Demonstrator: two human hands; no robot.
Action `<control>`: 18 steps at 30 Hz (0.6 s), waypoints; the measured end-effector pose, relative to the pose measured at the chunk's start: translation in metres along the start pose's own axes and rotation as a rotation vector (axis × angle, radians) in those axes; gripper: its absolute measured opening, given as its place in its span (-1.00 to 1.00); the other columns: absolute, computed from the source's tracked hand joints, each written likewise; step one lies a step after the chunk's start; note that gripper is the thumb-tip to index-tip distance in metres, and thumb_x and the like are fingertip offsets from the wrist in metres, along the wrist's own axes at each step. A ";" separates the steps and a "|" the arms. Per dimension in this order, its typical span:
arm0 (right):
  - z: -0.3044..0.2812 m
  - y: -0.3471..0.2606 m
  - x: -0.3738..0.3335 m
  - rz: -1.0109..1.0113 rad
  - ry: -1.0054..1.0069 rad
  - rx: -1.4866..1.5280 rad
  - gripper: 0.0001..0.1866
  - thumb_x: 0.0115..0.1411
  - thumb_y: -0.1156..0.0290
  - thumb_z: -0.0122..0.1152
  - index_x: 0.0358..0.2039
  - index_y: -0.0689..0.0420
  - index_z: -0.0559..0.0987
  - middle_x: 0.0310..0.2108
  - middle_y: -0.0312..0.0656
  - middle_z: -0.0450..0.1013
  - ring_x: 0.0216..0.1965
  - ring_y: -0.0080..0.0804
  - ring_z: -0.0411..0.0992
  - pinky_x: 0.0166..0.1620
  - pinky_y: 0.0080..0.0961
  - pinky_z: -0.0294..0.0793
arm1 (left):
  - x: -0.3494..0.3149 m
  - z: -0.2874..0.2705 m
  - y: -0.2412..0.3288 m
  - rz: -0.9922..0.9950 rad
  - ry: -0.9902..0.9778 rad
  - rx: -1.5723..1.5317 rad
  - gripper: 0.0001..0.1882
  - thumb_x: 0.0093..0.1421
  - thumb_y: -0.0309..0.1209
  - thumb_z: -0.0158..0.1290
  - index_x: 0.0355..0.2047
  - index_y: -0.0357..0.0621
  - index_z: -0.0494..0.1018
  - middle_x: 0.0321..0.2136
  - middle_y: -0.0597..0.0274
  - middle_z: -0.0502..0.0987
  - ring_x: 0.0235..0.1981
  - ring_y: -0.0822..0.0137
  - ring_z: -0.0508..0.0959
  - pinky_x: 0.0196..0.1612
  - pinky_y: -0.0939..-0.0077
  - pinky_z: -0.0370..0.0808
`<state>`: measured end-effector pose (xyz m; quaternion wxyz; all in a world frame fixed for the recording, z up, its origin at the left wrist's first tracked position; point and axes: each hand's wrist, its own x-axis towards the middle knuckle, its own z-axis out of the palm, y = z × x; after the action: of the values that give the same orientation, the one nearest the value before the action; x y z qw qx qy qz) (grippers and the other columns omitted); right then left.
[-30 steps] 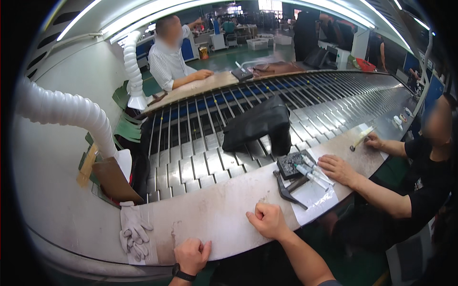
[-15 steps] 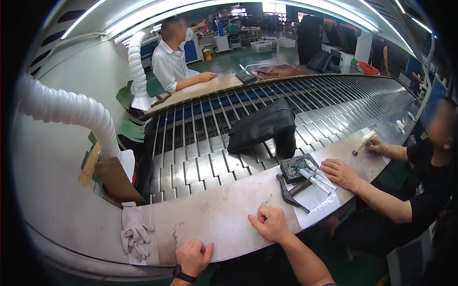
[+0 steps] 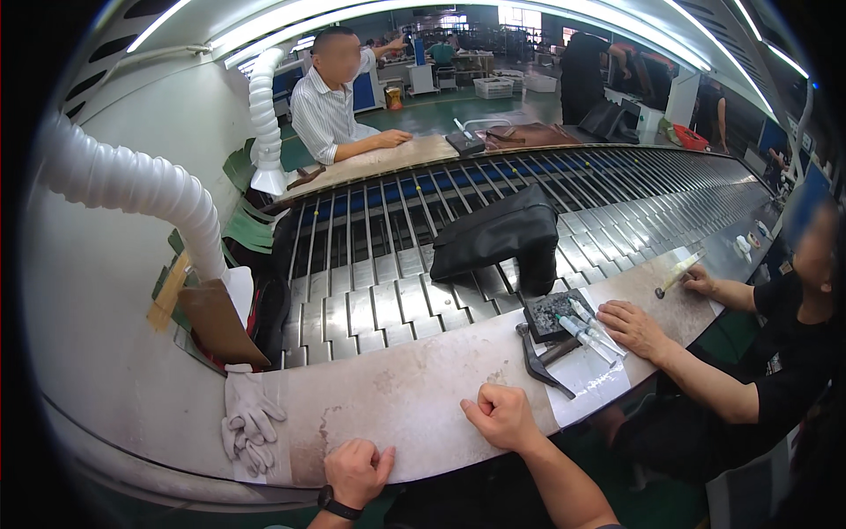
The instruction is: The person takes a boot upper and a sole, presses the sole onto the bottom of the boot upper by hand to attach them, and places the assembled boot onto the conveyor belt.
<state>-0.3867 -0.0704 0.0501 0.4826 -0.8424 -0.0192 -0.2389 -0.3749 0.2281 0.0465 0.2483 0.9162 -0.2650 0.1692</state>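
Note:
My left hand (image 3: pixel 357 474), with a dark band on its wrist, rests in a loose fist on the front edge of the pale worktop (image 3: pixel 397 388). Further right, my right hand (image 3: pixel 502 416) lies on the same surface, fingers curled in and thumb against them. Nothing shows in either hand. Closest to the right one is a hammer (image 3: pixel 539 363), its dark metal head lying beside a white sheet (image 3: pixel 577 388). Several white pen-like tubes (image 3: pixel 589 337) lean on a dark speckled block (image 3: pixel 551 310). Pale work gloves (image 3: pixel 248 414) lie left of my left hand.
A folded black leather piece (image 3: pixel 498 231) sits on the slatted metal conveyor (image 3: pixel 388 304) beyond the worktop. At right, a co-worker's hand (image 3: pixel 633 328) rests near the tubes; their other holds a pale tool (image 3: pixel 680 271). White ducts (image 3: pixel 145 181) hang at left. Another person (image 3: pixel 330 110) sits opposite.
The view has shifted slightly, so the scene sits a little differently. Across the conveyor, the seated person's head has turned toward this side. My hands keep their pose.

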 end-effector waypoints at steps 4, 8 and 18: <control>0.000 -0.001 0.000 0.004 0.012 0.007 -0.50 0.19 0.39 0.51 -0.67 0.13 0.32 -0.74 -0.17 0.24 -0.70 -0.33 0.20 -0.56 -0.31 0.21 | 0.001 -0.001 -0.001 0.002 -0.002 0.001 -0.58 0.14 -0.26 0.42 -0.63 -0.02 0.37 -0.64 0.19 0.44 -0.58 0.03 0.53 -0.53 0.12 0.41; -0.001 -0.004 0.000 0.019 0.014 0.005 -0.49 0.19 0.38 0.51 -0.68 0.13 0.31 -0.74 -0.17 0.23 -0.70 -0.33 0.20 -0.56 -0.30 0.20 | 0.001 -0.003 -0.001 0.000 -0.008 -0.001 -0.57 0.14 -0.26 0.42 -0.63 -0.02 0.36 -0.64 0.19 0.44 -0.58 0.03 0.52 -0.53 0.12 0.41; 0.007 0.000 -0.001 -0.020 0.004 -0.021 -0.52 0.18 0.39 0.50 -0.66 0.14 0.32 -0.72 -0.14 0.24 -0.69 -0.23 0.24 -0.54 -0.27 0.24 | 0.001 -0.003 -0.005 0.001 0.004 -0.016 -0.59 0.08 -0.32 0.44 -0.64 -0.07 0.38 -0.67 0.15 0.43 -0.61 0.00 0.52 -0.53 0.12 0.41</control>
<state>-0.3849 -0.0649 0.0469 0.4714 -0.8467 -0.0242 -0.2456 -0.3722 0.2326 0.0472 0.2562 0.9137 -0.2662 0.1691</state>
